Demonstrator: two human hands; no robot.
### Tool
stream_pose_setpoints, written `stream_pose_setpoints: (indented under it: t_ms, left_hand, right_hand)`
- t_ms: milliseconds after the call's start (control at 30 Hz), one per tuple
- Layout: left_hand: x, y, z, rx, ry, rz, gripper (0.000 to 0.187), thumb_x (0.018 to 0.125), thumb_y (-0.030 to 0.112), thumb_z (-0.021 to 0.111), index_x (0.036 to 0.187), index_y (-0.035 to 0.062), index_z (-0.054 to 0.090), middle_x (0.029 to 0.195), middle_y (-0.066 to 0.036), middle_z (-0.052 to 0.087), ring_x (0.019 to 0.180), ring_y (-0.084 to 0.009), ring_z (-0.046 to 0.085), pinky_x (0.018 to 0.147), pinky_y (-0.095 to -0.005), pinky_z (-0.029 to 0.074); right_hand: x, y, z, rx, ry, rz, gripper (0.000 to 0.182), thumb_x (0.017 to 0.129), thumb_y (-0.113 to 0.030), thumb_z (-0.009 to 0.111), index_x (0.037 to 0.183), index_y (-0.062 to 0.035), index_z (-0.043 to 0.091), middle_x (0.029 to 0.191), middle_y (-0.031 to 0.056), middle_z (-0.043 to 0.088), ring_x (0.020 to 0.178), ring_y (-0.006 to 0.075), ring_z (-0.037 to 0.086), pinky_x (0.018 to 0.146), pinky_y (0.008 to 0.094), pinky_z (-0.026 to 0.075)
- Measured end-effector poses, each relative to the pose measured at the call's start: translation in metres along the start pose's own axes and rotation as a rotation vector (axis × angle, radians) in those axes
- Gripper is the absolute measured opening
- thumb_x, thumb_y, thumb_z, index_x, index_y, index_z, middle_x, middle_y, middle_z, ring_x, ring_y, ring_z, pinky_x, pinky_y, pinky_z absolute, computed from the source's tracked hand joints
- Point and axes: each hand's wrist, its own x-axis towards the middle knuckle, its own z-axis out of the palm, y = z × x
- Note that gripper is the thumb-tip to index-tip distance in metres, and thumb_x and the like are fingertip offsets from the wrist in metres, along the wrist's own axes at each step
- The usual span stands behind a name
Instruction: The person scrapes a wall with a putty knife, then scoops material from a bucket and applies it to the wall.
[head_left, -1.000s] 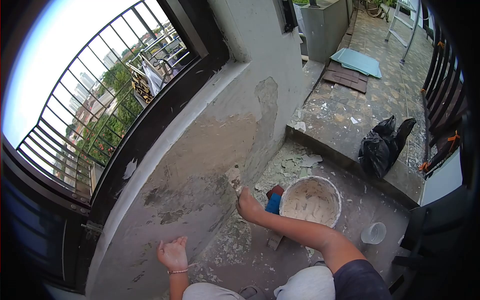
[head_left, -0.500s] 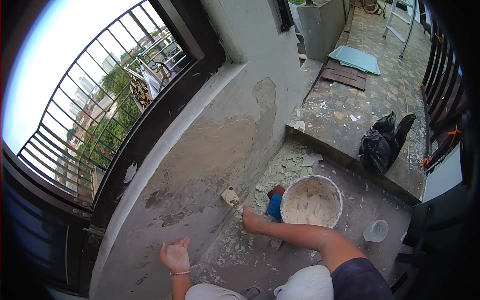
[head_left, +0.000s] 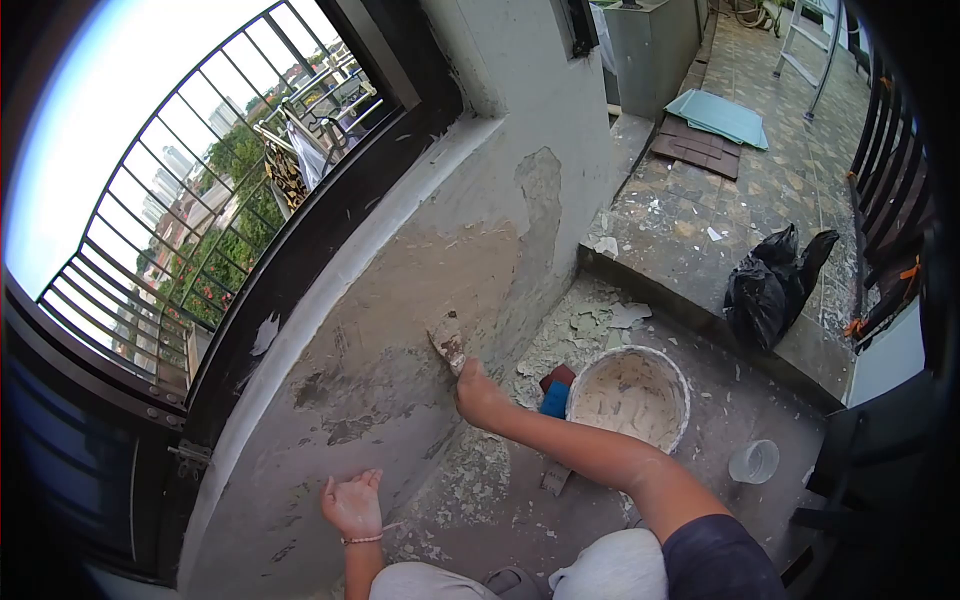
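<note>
My right hand [head_left: 483, 393] grips a putty knife [head_left: 449, 343], its blade smeared with filler and lying against the low wall [head_left: 370, 430]. Around the blade the wall carries a tan filled patch [head_left: 440, 275], with rough, flaked spots along its lower edge. My left hand [head_left: 354, 505] is near the wall further down, palm turned up, fingers loosely bent and apart, holding nothing. Beside my right forearm stands a round bucket [head_left: 683, 400] with pale filler [head_left: 625, 400] inside.
A blue object [head_left: 555, 399] sits against the bucket, and a clear plastic cup [head_left: 753, 461] stands to its right. Paint flakes [head_left: 590, 325] litter the floor along the wall. A black plastic bag [head_left: 770, 290] lies on the raised tiled step, with light-blue sheets [head_left: 718, 117] behind it.
My right hand and the putty knife have moved up and left along the wall, onto the lower edge of the tan patch. The left hand has barely moved.
</note>
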Motion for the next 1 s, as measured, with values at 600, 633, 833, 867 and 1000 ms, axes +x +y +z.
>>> stream_pose_setpoints:
  t_ms: [600, 633, 833, 867, 1000]
  left_hand:
    - [0.006, 0.001, -0.015, -0.018, -0.036, -0.027, 0.069, 0.083, 0.04, 0.051, 0.126, -0.003, 0.017, 0.116, -0.028, 0.028, 0.105, -0.0402, 0.036, 0.096, -0.0553, 0.029]
    - [0.005, 0.002, -0.013, -0.006, -0.036, -0.023, 0.071, 0.083, 0.04, 0.051, 0.127, -0.0027, 0.016, 0.117, -0.029, 0.027, 0.106, -0.0403, 0.035, 0.097, -0.0553, 0.029]
    - [0.006, 0.002, -0.014, 0.02, -0.033, -0.034, 0.076, 0.083, 0.041, 0.051, 0.131, -0.0013, 0.01, 0.121, -0.03, 0.023, 0.112, -0.0414, 0.03, 0.1, -0.0561, 0.025]
    - [0.006, 0.001, -0.012, 0.03, -0.025, -0.03, 0.077, 0.083, 0.041, 0.051, 0.132, -0.0017, 0.01, 0.122, -0.03, 0.022, 0.114, -0.0418, 0.029, 0.101, -0.0563, 0.024]
    - [0.004, -0.002, -0.007, 0.055, -0.013, 0.0, 0.075, 0.083, 0.041, 0.051, 0.131, -0.0027, 0.013, 0.123, -0.03, 0.021, 0.114, -0.0423, 0.029, 0.102, -0.0562, 0.023]
  right_hand:
    - [-0.006, 0.036, -0.015, 0.027, 0.186, -0.094, 0.045, 0.083, -0.006, 0.046, 0.119, 0.014, 0.027, 0.109, 0.0361, 0.045, 0.089, 0.0485, 0.057, 0.077, 0.0504, 0.047]
    - [0.005, 0.031, -0.019, 0.009, 0.134, -0.055, 0.045, 0.083, -0.006, 0.046, 0.119, 0.014, 0.027, 0.11, 0.0362, 0.045, 0.09, 0.0486, 0.057, 0.077, 0.0503, 0.047]
    - [0.018, 0.055, 0.021, -0.056, 0.011, -0.005, 0.046, 0.082, -0.003, 0.044, 0.121, 0.0136, 0.026, 0.113, 0.0368, 0.045, 0.095, 0.0493, 0.055, 0.081, 0.0508, 0.045]
    - [0.013, 0.073, 0.04, -0.066, 0.029, -0.041, 0.045, 0.081, -0.003, 0.043, 0.119, 0.0152, 0.026, 0.109, 0.0384, 0.046, 0.094, 0.0505, 0.055, 0.08, 0.0518, 0.045]
    - [-0.034, 0.101, 0.044, -0.055, -0.096, 0.005, 0.051, 0.082, -0.005, 0.044, 0.121, 0.0202, 0.022, 0.099, 0.036, 0.054, 0.093, 0.0509, 0.056, 0.08, 0.0514, 0.045]
